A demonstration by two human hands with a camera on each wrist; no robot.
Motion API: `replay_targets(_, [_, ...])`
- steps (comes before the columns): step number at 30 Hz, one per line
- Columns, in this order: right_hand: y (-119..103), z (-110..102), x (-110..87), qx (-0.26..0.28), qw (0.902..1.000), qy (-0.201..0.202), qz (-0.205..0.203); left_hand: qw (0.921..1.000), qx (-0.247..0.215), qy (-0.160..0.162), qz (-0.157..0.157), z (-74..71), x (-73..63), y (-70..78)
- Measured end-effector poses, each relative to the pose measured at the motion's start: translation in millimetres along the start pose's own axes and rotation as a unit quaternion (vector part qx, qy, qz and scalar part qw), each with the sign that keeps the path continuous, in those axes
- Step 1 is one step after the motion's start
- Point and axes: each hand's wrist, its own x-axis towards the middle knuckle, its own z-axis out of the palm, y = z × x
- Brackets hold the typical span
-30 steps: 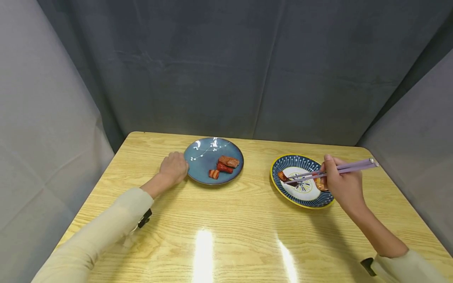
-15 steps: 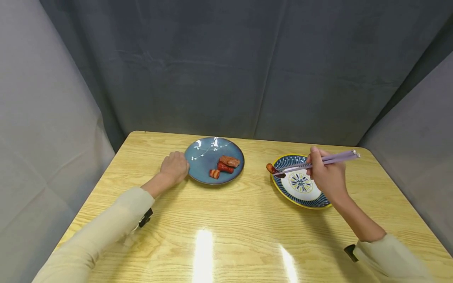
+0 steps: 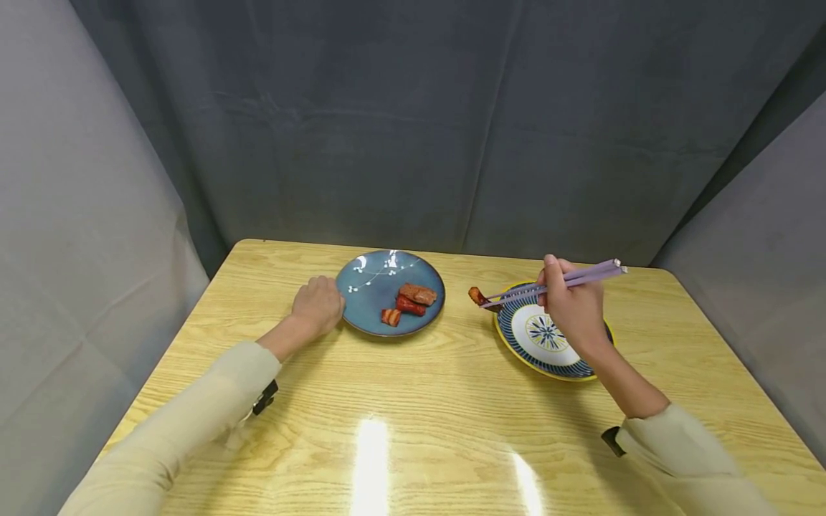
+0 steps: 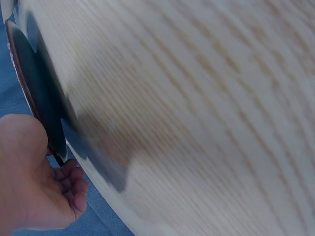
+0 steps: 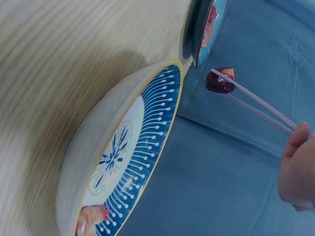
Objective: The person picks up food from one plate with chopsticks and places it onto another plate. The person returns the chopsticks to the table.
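My left hand (image 3: 317,306) grips the left rim of a blue plate (image 3: 364,304) with a white blossom design; in the left wrist view its fingers curl at the plate's edge. Several pieces of cooked meat (image 3: 410,305) lie on that plate's right side. My right hand (image 3: 576,312) holds a pair of lilac chopsticks (image 3: 590,274). Pinched at their tips is a dark, glossy piece of meat with a reddish-orange end (image 5: 220,81). It hangs above the left rim of a deep navy-and-white patterned plate (image 3: 548,333) with a yellow edge.
Another piece of food (image 5: 91,220) sits in the patterned plate, seen in the right wrist view and hidden by my hand in the head view. Both plates stand on a wooden table (image 3: 413,401), with a gap between them. A dark grey curtain (image 3: 361,129) hangs behind.
My right hand has moved left with the chopsticks, carrying the dark piece of meat from inside the patterned plate to beyond its left rim. The left hand and blue plate have stayed put.
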Motion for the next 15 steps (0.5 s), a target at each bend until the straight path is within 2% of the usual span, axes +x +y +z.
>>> replay_targets(6, [1, 13, 4.9, 0.029, 0.9994, 0.001, -0.017, 1.0, 0.001, 0.004, 0.001, 1.2, 0.6, 0.0])
replay_targets(15, [-1, 34, 8.8, 0.023, 0.9991, 0.014, -0.032, 1.0, 0.004, 0.004, 0.005, 0.0, -0.6, -0.3])
